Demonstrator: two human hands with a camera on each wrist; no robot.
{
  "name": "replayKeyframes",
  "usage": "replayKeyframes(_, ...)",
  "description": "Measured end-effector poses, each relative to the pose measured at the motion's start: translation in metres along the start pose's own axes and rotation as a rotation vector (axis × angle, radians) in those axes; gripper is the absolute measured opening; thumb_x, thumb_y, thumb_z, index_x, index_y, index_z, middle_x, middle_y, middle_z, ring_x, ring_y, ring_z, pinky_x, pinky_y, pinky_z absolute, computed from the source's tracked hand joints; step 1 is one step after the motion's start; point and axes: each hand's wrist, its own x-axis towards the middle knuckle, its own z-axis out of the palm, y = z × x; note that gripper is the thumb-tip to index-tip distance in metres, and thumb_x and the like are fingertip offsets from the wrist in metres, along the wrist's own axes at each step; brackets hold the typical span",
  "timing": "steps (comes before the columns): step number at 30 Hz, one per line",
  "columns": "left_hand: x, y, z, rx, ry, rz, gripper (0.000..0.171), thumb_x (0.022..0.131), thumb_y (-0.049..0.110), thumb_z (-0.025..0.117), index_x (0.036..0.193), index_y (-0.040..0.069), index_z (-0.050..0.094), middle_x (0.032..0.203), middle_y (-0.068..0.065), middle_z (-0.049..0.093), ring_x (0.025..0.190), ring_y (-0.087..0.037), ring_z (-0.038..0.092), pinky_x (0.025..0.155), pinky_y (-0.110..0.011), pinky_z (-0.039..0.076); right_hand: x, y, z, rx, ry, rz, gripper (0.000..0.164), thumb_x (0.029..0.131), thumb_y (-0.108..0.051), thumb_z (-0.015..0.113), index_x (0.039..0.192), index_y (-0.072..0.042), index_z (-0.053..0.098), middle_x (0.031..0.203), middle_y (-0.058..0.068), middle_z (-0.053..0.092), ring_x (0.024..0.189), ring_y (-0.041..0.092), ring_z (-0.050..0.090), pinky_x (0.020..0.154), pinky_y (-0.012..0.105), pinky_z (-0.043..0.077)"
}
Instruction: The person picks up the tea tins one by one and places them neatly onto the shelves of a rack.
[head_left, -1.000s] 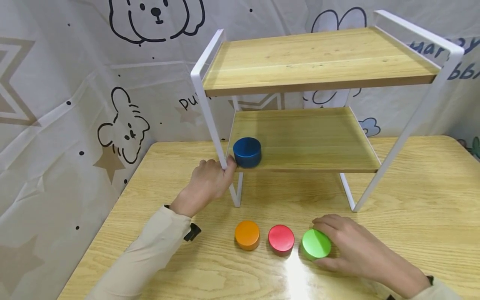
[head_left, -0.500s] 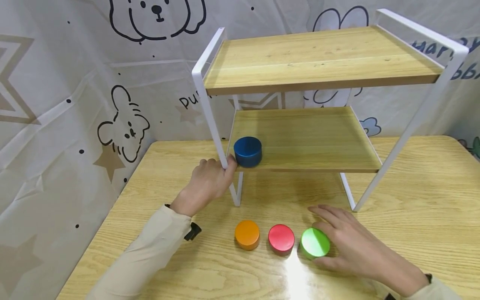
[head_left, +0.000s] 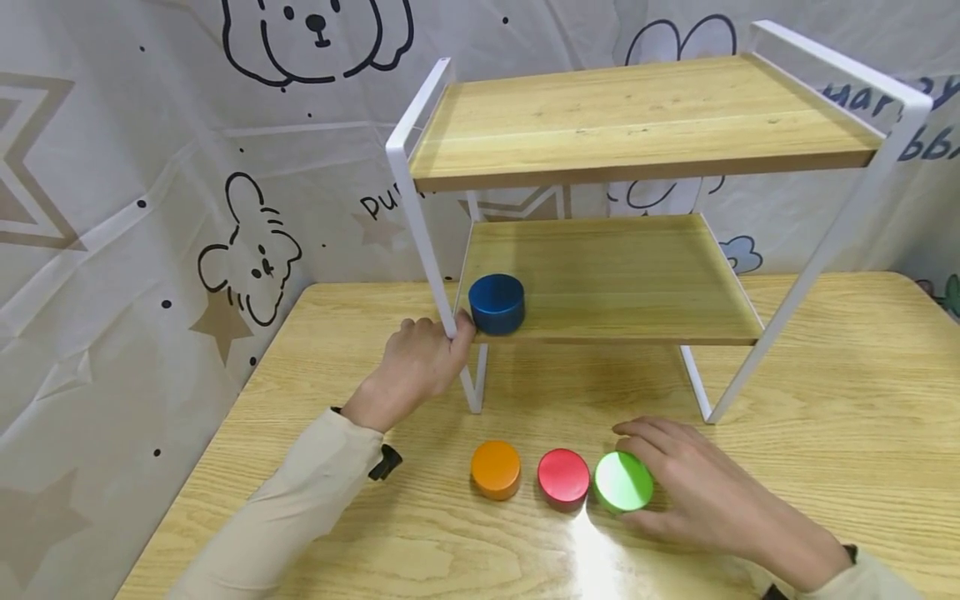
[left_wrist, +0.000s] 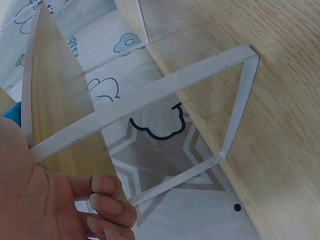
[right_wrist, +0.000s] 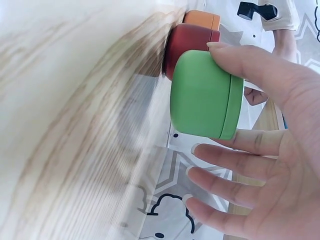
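Note:
My left hand (head_left: 420,362) holds the rack (head_left: 637,167) at its lower left corner, by the white frame and middle board. Its curled fingers show under the board in the left wrist view. Just beside my thumb, a blue round jar (head_left: 497,304) sits on the middle board. My right hand (head_left: 693,483) pinches a green lidded jar (right_wrist: 202,95) between thumb and index finger, the other fingers spread apart. The green jar is close to the right side of a red jar (head_left: 563,478). An orange jar (head_left: 496,469) stands left of the red one.
The rack's upper wooden board (head_left: 637,117) carries nothing. Its white legs stand on the wooden table (head_left: 847,400), behind the row of jars. A printed cloth (head_left: 150,167) hangs behind and to the left.
The fingers of my right hand opened slightly and then came together on the green jar. That jar has shifted a little left toward the red jar. My left hand has stayed put.

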Motion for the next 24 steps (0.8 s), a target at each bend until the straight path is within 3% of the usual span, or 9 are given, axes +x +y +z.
replayKeyframes(15,-0.0007,0.0001,-0.0004,0.006,-0.008,-0.005,0.061,0.100,0.034,0.011,0.056,0.009,0.046,0.059,-0.011,0.051,0.066,-0.037,0.050,0.067,-0.048,0.043,0.0023,0.0017,-0.0016,-0.013,0.046,-0.044,0.063,0.060,-0.042,0.086,0.105,-0.003,0.066,0.110,0.007,0.064,0.101,0.029,0.061,0.084,0.050,0.049)
replayKeyframes(24,0.0002,0.0015,-0.0010,-0.007,-0.017,-0.021,0.062,0.099,0.036,0.011,0.053,0.011,0.045,0.057,-0.009,0.051,0.062,-0.035,0.051,0.058,-0.042,0.041,0.0095,0.0015,-0.0051,-0.008,0.113,-0.074,0.055,0.055,-0.042,0.088,0.095,-0.010,0.066,0.113,0.007,0.063,0.099,0.027,0.062,0.081,0.047,0.051)
